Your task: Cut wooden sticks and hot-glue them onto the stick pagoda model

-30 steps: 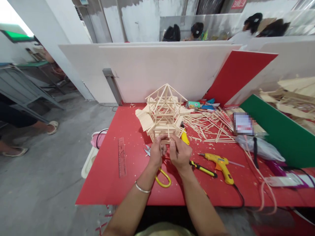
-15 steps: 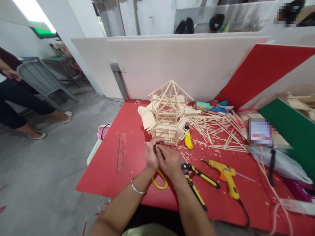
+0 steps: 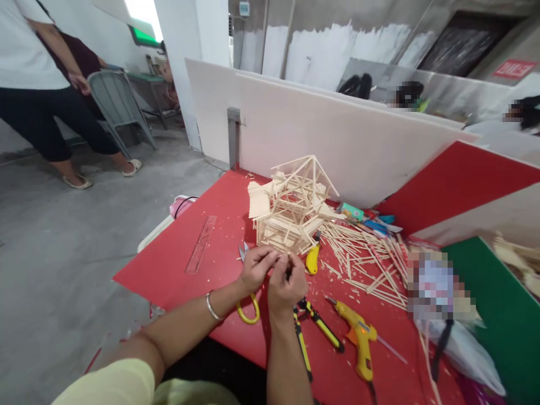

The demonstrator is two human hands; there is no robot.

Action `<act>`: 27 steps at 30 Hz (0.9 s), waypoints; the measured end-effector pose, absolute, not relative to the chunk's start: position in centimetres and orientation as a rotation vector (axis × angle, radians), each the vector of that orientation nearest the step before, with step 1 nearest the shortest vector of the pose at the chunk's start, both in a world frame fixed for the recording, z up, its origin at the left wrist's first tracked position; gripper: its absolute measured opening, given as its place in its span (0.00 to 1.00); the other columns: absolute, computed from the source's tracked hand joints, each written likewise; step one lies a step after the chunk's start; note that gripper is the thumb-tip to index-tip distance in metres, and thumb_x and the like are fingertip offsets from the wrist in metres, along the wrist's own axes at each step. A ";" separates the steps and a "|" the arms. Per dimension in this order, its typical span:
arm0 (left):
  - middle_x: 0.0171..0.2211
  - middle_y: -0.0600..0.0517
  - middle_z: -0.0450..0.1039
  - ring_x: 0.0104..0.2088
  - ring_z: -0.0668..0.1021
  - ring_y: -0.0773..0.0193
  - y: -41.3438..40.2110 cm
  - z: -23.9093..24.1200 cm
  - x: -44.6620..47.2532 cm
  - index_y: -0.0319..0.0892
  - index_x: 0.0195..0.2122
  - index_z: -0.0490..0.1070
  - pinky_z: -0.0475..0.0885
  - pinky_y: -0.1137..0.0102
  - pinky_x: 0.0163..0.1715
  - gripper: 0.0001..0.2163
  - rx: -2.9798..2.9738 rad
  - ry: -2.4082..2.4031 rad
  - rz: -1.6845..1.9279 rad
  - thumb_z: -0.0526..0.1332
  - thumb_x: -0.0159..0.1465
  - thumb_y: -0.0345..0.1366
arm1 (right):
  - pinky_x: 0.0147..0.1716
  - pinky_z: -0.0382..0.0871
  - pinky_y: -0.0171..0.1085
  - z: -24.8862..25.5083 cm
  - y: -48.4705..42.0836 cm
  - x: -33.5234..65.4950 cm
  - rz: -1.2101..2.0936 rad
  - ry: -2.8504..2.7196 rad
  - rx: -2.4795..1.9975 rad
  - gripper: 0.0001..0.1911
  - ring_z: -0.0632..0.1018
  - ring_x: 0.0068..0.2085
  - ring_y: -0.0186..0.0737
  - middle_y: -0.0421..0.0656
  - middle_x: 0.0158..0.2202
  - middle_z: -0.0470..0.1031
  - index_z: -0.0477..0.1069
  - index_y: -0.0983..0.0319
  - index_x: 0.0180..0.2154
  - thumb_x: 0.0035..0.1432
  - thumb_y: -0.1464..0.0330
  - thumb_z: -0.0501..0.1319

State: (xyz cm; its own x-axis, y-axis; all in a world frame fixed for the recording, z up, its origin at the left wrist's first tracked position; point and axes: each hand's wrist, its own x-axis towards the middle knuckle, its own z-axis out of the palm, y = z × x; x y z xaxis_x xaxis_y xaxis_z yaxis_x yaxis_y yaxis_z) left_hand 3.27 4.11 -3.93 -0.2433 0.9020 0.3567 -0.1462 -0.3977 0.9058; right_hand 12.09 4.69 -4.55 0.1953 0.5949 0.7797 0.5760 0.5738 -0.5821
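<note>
In front of me stands a small pagoda-like model built of thin wooden sticks (image 3: 291, 219). At its near edge, my left hand (image 3: 255, 271) and my right hand (image 3: 287, 286) meet with fingers pinched together. Whatever they hold between the fingertips is too small to make out. Under my left hand lie scissors with a yellow handle (image 3: 248, 319), their blades showing beyond it. A yellow utility knife (image 3: 312, 260) rests just right of the model. Beside my right wrist are black-and-yellow pliers (image 3: 323, 329).
A yellow glue gun (image 3: 356, 332) lies to the right on the red tabletop (image 3: 169, 270). Loose wooden sticks (image 3: 358, 253) are heaped behind it. A clear ruler (image 3: 201, 244) is at left. White boards (image 3: 295, 129) stand behind. A person (image 3: 37, 101) stands by a chair (image 3: 116, 101).
The view has swung to the right and tilted. My hands have come into a fingertip-to-fingertip pinch, with the right hand turned more upright. The scissors' blades now show past my left hand.
</note>
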 end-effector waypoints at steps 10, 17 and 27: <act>0.33 0.46 0.79 0.34 0.79 0.61 4.1 -3.7 2.9 0.40 0.39 0.80 0.73 0.68 0.37 0.09 1.617 0.964 1.747 0.62 0.68 0.38 | 0.34 0.74 0.38 -6.0 5.4 12.7 0.080 -1.392 -0.998 0.09 0.79 0.34 0.39 0.47 0.35 0.78 0.73 0.62 0.43 0.67 0.65 0.58; 0.26 0.53 0.76 0.23 0.78 0.67 4.1 -2.0 2.2 0.41 0.38 0.71 0.74 0.73 0.26 0.13 0.892 0.674 1.848 0.67 0.64 0.46 | 0.39 0.76 0.42 -5.3 4.6 12.2 0.114 -1.489 -0.907 0.14 0.80 0.42 0.42 0.51 0.43 0.78 0.72 0.61 0.52 0.68 0.67 0.55; 0.28 0.51 0.80 0.21 0.82 0.63 4.6 -2.3 0.4 0.41 0.39 0.65 0.59 0.82 0.08 0.15 0.524 0.532 1.671 0.69 0.62 0.42 | 0.35 0.75 0.36 -4.1 5.2 11.5 0.095 -1.654 -0.822 0.10 0.80 0.36 0.37 0.44 0.37 0.80 0.75 0.59 0.47 0.63 0.70 0.65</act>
State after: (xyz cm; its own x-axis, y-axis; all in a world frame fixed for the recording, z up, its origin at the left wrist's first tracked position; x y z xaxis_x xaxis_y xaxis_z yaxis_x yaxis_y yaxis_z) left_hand 0.43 4.57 -2.31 -0.1532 0.9871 0.0473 -0.7782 -0.1500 0.6099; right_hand 11.48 5.16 -4.07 -0.0227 0.5565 0.8305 0.4575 0.7445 -0.4863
